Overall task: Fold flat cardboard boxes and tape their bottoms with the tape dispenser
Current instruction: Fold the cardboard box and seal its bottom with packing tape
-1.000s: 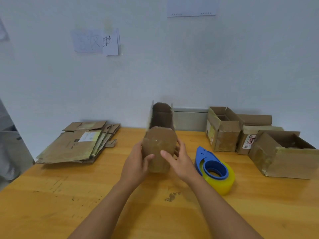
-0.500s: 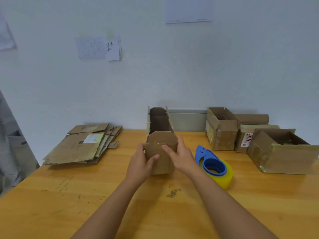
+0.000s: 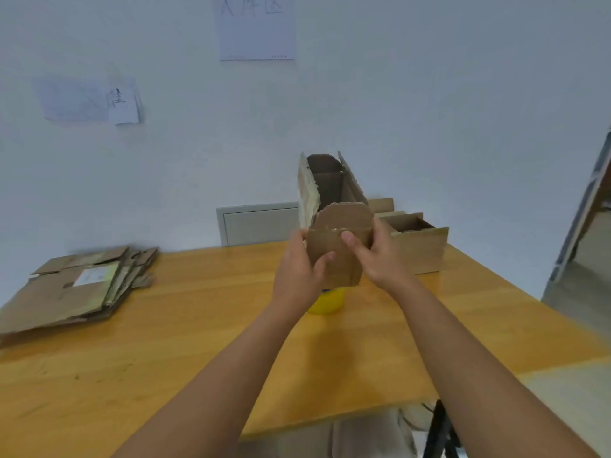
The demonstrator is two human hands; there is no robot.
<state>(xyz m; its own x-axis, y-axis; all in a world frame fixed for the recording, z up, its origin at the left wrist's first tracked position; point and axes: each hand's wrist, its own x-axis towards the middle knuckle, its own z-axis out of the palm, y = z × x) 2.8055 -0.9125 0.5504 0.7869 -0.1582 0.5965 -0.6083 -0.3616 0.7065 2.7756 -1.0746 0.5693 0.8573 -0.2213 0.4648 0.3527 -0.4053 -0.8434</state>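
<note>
Far left on the bench (image 3: pixel 205 312), flat boxes (image 3: pixel 76 289) wait. My left hand (image 3: pixel 299 276) and right hand (image 3: pixel 377 256) each grasp the box (image 3: pixel 337 246), lifted mid-bench. The tape (image 3: pixel 327 300) sits hidden beneath; flaps may spring open if either grip loosens.

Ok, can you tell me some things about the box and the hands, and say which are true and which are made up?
1. Both hands hold the small cardboard box. True: the left hand and right hand grip its sides.
2. The box rests on the table. False: it is held up above it.
3. A stack of flat cardboard lies at the left. True.
4. The yellow tape roll is in the right hand. False: it sits on the table beneath the box.
</note>
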